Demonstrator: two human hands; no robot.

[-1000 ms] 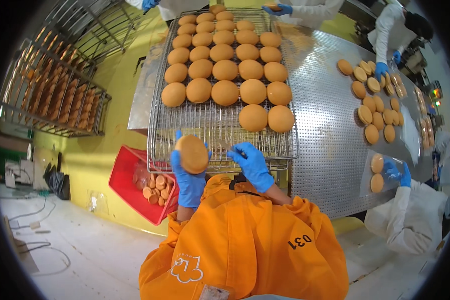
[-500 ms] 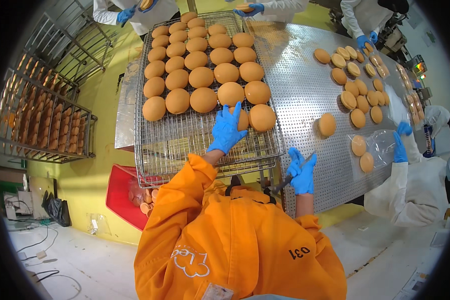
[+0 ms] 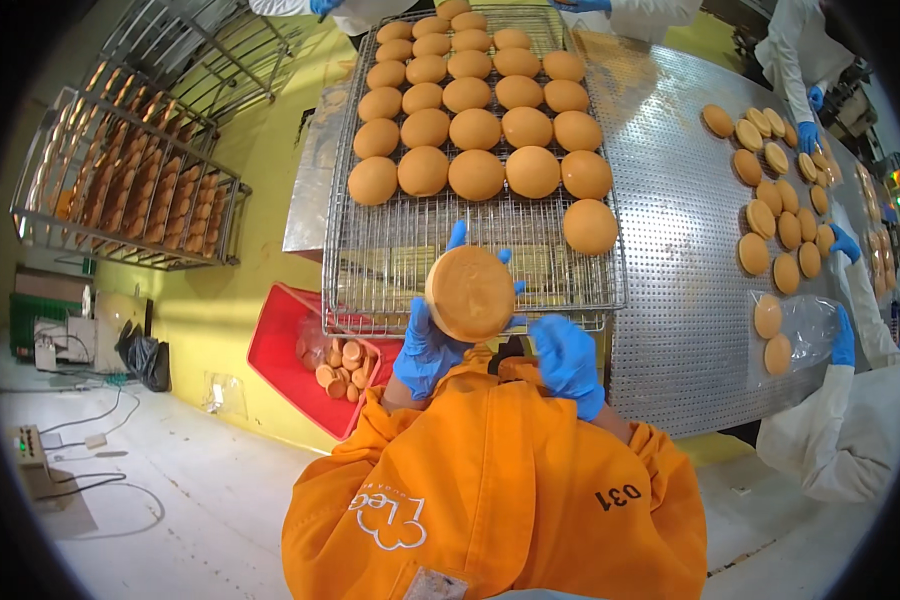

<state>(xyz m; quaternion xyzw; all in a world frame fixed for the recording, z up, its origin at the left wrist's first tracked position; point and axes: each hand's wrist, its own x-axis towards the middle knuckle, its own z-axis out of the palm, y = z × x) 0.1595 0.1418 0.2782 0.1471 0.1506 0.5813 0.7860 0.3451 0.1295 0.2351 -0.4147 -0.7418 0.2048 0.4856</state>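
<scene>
One round cake point(image 3: 473, 294), with no evident long axis, is gripped by the left hand point(image 3: 426, 350) over the near part of the wire rack point(image 3: 385, 250), the blurred right hand point(image 3: 568, 364) just rightward, its grip indiscernible.

This is a commercial bakery — a metal rack point(image 3: 90, 240) full of baked goods point(image 3: 140, 180) stands at upper left, and round cakes point(image 3: 475, 175) sit on wire trays point(image 3: 400, 255) at top centre. Gloved workers point(image 3: 835, 435) in white line the perforated metal surface point(image 3: 660, 230) at right.
</scene>
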